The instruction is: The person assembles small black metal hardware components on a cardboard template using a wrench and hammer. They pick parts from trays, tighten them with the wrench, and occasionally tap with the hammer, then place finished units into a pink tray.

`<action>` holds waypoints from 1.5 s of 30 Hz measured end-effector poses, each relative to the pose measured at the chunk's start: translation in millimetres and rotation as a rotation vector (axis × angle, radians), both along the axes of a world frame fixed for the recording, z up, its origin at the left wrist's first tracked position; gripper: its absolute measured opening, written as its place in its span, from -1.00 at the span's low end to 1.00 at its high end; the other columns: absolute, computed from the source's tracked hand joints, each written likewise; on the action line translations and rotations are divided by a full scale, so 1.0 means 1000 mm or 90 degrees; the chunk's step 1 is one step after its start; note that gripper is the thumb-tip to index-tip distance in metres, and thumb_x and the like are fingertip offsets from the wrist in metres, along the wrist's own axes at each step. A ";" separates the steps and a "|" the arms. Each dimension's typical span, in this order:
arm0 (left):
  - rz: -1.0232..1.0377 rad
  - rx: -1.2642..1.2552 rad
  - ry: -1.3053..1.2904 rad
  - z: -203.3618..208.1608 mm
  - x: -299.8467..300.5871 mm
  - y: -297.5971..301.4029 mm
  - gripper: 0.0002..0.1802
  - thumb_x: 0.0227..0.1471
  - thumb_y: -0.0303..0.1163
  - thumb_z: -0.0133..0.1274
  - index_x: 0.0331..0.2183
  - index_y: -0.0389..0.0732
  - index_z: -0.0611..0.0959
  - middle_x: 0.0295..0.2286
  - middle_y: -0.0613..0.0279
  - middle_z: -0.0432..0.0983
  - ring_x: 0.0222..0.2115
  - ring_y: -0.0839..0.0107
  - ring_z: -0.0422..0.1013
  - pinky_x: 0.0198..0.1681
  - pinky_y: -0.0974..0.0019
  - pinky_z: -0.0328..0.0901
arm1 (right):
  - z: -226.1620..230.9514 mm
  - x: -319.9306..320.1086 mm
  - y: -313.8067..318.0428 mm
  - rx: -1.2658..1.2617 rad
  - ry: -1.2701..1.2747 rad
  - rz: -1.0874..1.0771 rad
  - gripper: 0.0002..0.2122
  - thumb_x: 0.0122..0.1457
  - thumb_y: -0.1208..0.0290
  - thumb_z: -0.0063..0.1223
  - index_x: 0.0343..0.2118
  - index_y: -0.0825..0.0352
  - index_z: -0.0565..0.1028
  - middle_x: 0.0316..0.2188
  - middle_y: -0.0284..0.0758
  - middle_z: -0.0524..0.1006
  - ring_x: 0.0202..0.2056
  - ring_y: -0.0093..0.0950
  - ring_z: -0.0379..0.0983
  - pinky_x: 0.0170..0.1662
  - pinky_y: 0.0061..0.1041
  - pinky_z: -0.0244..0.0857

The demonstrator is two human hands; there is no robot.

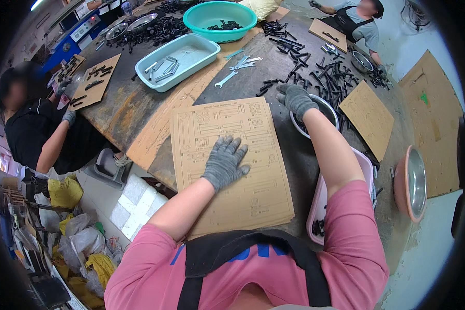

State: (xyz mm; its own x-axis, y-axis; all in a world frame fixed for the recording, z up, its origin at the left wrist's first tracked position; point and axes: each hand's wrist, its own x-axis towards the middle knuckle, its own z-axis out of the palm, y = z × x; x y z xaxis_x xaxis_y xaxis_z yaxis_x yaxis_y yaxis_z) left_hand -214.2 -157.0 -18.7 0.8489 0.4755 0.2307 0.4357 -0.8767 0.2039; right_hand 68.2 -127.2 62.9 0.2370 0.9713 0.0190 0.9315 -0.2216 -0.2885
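Note:
My left hand (225,164), in a grey knit glove, lies flat with spread fingers on a stack of brown cardboard sheets (232,206) printed with outlines of bolts, nuts and wrenches. My right hand (296,100), gloved the same way, reaches past the stack's far right corner, over the rim of a metal bowl (329,111). Its fingers are curled, and whatever they hold is hidden. Close to those fingertips lie a few black bolts (266,87), part of a larger scatter of black bolts (323,77) beyond.
A pink tray (315,206) sits under my right forearm. Beyond the stack are open-end wrenches (237,64), a pale blue tray (178,59) with metal rods, and a green basin (191,20). Co-workers sit at left (31,124) and far right (359,20). A cardboard sheet (369,119) lies right.

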 end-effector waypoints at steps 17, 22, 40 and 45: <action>-0.007 -0.085 -0.020 0.012 0.002 0.006 -0.36 -0.23 -0.06 0.00 -0.11 -0.25 0.40 -0.08 -0.11 0.22 0.00 -0.01 0.10 0.11 0.01 -0.15 | -0.029 0.017 0.114 -0.307 -0.194 0.078 -0.63 -0.22 0.39 0.10 -0.22 0.20 0.46 -0.19 -0.21 0.44 -0.13 -0.31 0.37 -0.10 -0.37 0.26; -0.012 -0.075 -0.049 0.010 0.002 0.006 -0.37 -0.26 -0.07 0.04 -0.13 -0.24 0.42 -0.10 -0.10 0.24 -0.01 -0.01 0.11 0.09 0.00 -0.11 | -0.036 0.020 0.106 -0.223 -0.174 0.223 -0.60 -0.30 0.37 0.12 -0.26 0.23 0.46 -0.26 -0.20 0.47 -0.19 -0.26 0.39 -0.15 -0.37 0.28; -0.015 -0.087 -0.055 0.013 0.005 0.007 -0.37 -0.29 -0.09 0.05 -0.15 -0.25 0.43 -0.14 -0.11 0.27 -0.04 -0.03 0.13 0.07 -0.02 -0.08 | -0.021 0.104 0.102 -0.226 -0.136 0.009 -0.75 -0.03 0.37 -0.10 -0.28 0.33 0.43 -0.34 -0.08 0.47 -0.28 -0.18 0.41 -0.23 -0.32 0.27; -0.012 -0.083 -0.047 0.012 0.004 0.008 -0.37 -0.28 -0.09 0.04 -0.14 -0.25 0.43 -0.14 -0.11 0.26 -0.03 -0.03 0.12 0.07 -0.02 -0.09 | -0.047 0.103 0.106 -0.242 -0.241 -0.099 -0.74 -0.02 0.37 -0.11 -0.24 0.30 0.45 -0.25 -0.09 0.44 -0.21 -0.22 0.39 -0.17 -0.31 0.28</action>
State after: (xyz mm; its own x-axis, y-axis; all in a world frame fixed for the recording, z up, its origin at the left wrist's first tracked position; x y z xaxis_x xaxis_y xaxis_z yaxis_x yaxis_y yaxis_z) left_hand -209.7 -149.4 -6.5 0.8406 0.4903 0.2302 0.3997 -0.8484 0.3471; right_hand 171.6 -21.7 15.6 0.4227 0.8805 -0.2148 0.9026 -0.3876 0.1875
